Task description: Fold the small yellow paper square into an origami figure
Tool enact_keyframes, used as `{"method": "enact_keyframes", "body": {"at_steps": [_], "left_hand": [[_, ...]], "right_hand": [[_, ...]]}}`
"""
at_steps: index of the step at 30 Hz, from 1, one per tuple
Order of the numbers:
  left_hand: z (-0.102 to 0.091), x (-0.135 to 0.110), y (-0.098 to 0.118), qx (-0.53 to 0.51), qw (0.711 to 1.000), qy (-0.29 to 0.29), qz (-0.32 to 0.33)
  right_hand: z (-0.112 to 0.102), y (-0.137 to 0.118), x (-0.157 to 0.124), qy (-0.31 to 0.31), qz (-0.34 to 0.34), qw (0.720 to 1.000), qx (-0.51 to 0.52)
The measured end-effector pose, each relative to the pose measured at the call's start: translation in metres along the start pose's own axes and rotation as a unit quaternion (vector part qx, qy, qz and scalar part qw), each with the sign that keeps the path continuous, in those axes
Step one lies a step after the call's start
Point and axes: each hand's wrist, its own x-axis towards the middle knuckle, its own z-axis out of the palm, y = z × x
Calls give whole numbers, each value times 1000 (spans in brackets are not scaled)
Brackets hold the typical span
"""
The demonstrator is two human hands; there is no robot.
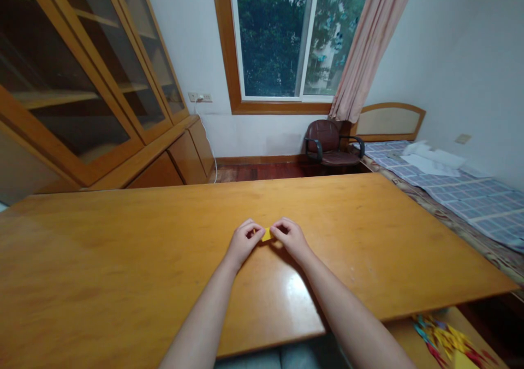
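Note:
A small yellow piece point(266, 234), flat like folded paper, is held up between my two hands just over the wooden table point(135, 260). My left hand point(244, 239) pinches its left end between thumb and fingers. At the opposite end, my right hand point(289, 234) grips it the same way. Only the short middle stretch of the piece shows; its ends are hidden by my fingertips.
Low at the right, beside the table's near edge, lies a pile of colourful strips point(446, 336) with a yellow sheet point(462, 360). Beyond the table stand an armchair point(333, 145), a bed point(454, 178) and a glass-fronted cabinet point(135, 140).

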Motion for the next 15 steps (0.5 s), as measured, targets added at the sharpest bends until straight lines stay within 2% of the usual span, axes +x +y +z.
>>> {"method": "enact_keyframes", "body": {"at_steps": [15], "left_hand": [[-2,1,-8,-35,999,20,-1]], "right_hand": [[0,-7,-1,-36,-15,999,-31]]}}
